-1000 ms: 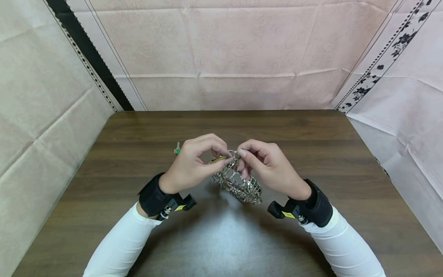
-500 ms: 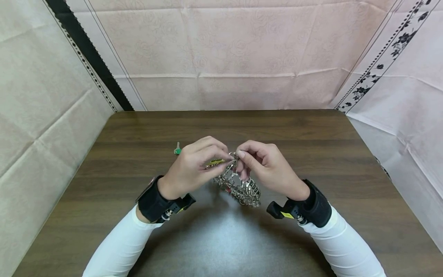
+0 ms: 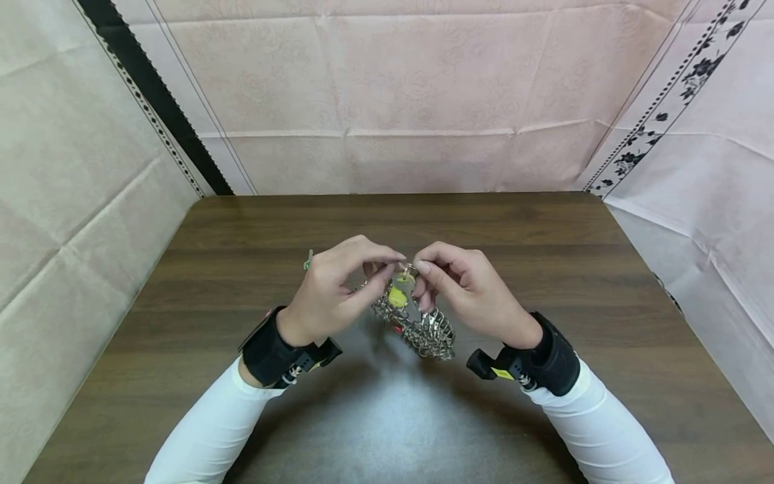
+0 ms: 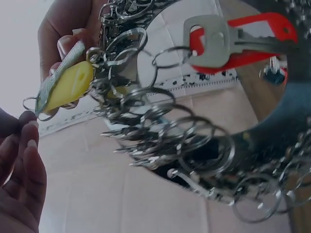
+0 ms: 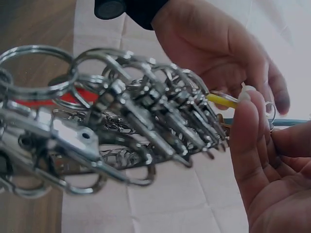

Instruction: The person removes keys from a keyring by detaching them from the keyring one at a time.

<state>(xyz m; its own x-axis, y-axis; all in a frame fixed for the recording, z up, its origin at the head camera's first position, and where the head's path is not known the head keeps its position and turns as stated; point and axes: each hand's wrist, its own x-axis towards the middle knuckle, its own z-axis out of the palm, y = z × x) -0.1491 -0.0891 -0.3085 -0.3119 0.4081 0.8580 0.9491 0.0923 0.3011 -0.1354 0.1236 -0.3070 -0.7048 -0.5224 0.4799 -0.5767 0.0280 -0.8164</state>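
My left hand (image 3: 338,279) and right hand (image 3: 468,289) meet over a bunch of shiny key rings and clasps (image 3: 426,333). The right thumb and forefinger pinch a small key ring (image 5: 270,111) at the top. My left thumb and forefinger tips are at that small ring too, pinching its edge in the left wrist view. A flat yellow plastic piece (image 4: 72,86) hangs below, with a thin pale-grey piece against it. The left wrist view also shows a silver key (image 4: 214,43) overlapping a red piece (image 4: 265,24). Fingers partly hide the ring.
A green-headed key (image 3: 308,261) lies on the brown wooden table (image 3: 242,228), partly behind my left hand. Pale cloth (image 3: 387,87) hangs beyond the table's back edge and at both sides. Each wrist wears a black strap (image 3: 266,349) with a small camera.
The yellow piece has swung from beside my left fingers to hang below the small ring. My left thumb and forefinger have shifted slightly upward. The right hand has hardly moved.
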